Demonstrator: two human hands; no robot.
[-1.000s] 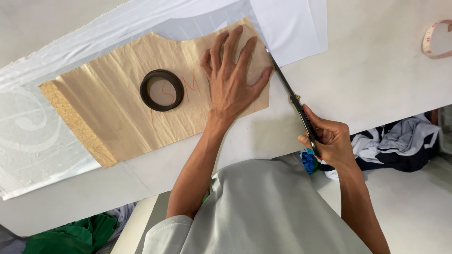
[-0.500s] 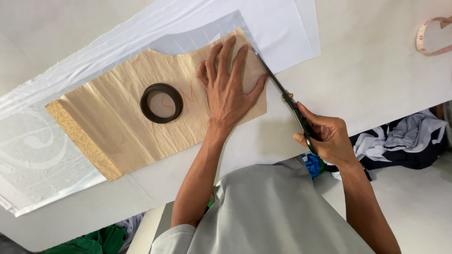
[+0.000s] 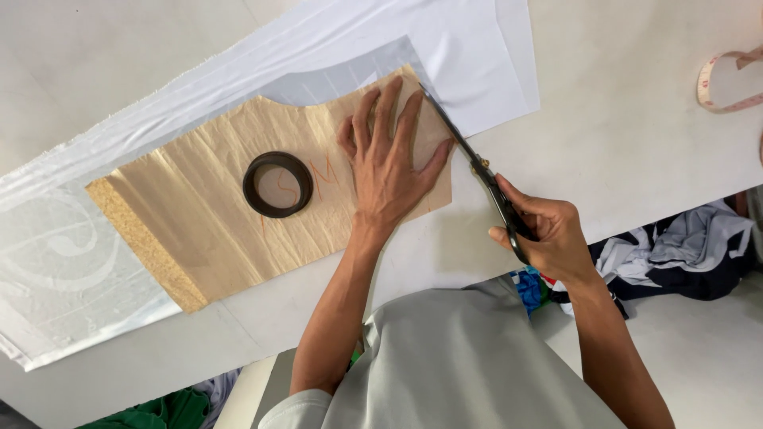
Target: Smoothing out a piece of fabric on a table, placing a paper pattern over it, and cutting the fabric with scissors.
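My left hand lies flat with spread fingers on a tan paper pattern, pressing it onto white fabric on the table. My right hand grips black scissors, whose blades run along the pattern's right edge through the white fabric. A dark ring-shaped tape roll rests on the pattern, left of my left hand.
A coiled measuring tape lies at the table's far right. Translucent white patterned fabric sticks out at the left. A heap of dark and white clothes sits below the table edge on the right; green cloth shows bottom left.
The scissors and my right hand have stayed along the pattern's right edge, with the blades a little farther up the cut. My left hand still presses the pattern. The view has shifted slightly.
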